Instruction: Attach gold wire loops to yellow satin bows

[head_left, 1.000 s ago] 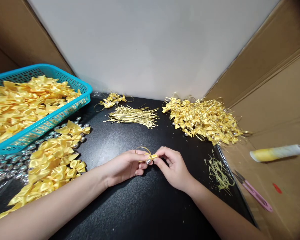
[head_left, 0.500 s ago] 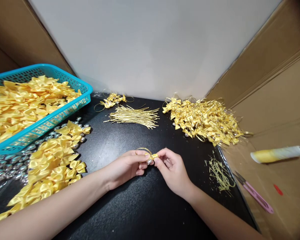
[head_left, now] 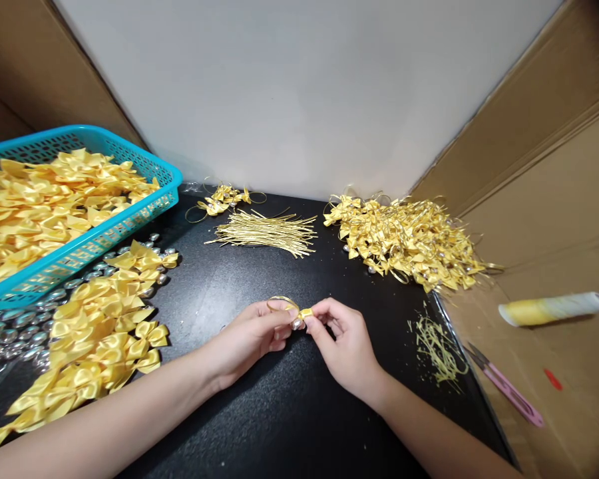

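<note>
From my end, very little has changed over the last 3 views. My 2 hands hold the same place near the middle of the frame, and the left edge of the scene has slid slightly outward, which I put down to a small head movement. The yellow bow point(head_left: 305, 313) is there between my fingertips, with a silver bead point(head_left: 297, 324) just below it and a gold loop point(head_left: 281, 299) standing over my left fingers.

My left hand point(head_left: 252, 336) pinches the piece between thumb and fingers, the lower fingers loosely curled. My right hand point(head_left: 347, 342) has thumb and index nearly together on the bow's right end. How hard either grips, I cannot tell.

I judge that this 1 piece remains in work: it is well apart from the heap of looped bows point(head_left: 409, 239) at upper right and the gold ties point(head_left: 267, 233) above centre.
</note>
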A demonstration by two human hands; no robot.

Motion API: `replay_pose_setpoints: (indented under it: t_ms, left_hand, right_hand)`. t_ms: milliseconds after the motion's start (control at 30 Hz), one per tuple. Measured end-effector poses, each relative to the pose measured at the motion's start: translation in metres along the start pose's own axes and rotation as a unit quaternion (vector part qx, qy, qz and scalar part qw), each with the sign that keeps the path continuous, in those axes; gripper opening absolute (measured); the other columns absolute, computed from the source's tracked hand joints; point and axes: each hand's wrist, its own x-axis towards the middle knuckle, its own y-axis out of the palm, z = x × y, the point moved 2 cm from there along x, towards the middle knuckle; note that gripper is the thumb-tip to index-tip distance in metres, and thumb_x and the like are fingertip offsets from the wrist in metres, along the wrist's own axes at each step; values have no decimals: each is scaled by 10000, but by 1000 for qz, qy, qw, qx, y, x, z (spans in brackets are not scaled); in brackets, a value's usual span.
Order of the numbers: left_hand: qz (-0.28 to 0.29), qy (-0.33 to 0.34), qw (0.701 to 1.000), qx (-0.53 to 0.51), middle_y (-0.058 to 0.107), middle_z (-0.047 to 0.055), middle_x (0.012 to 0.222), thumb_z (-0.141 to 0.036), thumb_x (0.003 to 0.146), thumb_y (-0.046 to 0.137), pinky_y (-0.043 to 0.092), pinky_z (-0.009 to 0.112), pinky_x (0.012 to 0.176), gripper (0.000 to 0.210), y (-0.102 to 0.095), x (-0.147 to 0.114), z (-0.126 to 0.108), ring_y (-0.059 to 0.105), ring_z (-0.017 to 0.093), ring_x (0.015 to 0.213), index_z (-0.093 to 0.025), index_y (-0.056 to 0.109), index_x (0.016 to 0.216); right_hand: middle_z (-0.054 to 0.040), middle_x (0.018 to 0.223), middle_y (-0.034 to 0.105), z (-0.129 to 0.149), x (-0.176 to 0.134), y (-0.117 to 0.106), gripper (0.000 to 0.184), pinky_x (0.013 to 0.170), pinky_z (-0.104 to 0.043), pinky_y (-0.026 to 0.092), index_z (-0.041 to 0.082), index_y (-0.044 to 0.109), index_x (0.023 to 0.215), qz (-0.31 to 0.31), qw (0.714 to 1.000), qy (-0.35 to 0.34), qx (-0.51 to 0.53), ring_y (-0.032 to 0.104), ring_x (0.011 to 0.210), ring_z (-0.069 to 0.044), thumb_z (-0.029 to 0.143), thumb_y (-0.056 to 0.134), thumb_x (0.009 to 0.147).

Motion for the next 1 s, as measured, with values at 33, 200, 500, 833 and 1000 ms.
replay_pose_setpoints:
  t_ms: [33,200,500,833,1000]
  left_hand:
    - [-1,-1,1000,3,476,-42,577,-314,677,787,268,202,543,223,0,0,0,362,78,545,-151,634,682]
    - [-10,-9,1000,-17,472,-47,570,-293,638,811,278,193,546,231,0,0,0,381,74,546,-143,641,682]
    - [-13,-4,995,-95,608,0,698,-226,631,821,329,184,553,199,0,1,-1,442,65,573,-126,667,706]
    - [16,-1,994,-106,597,12,706,-190,676,786,304,178,510,145,0,1,-2,413,55,552,-112,671,717]
    - [19,-1,995,-96,598,11,703,-198,671,790,304,177,516,150,0,2,-2,415,55,556,-113,672,709]
  right_hand:
    - [-26,702,642,-1,0,0,112,637,-274,516,182,608,755,-3,1000,0,-3,604,655,-143,217,562,851]
    - [-29,752,663,-3,-2,3,56,675,-277,536,191,625,821,-24,999,20,41,630,700,-147,242,608,837]
    - [-10,679,608,2,-1,-7,189,650,-270,460,187,587,721,20,998,-45,-43,572,659,-139,257,532,888]
    - [15,623,520,4,-2,-7,209,597,-257,403,195,527,673,16,994,-91,-60,494,600,-123,184,495,879]
    - [11,621,530,5,-1,-6,207,591,-258,402,193,530,671,4,994,-91,-68,501,594,-125,185,498,875]
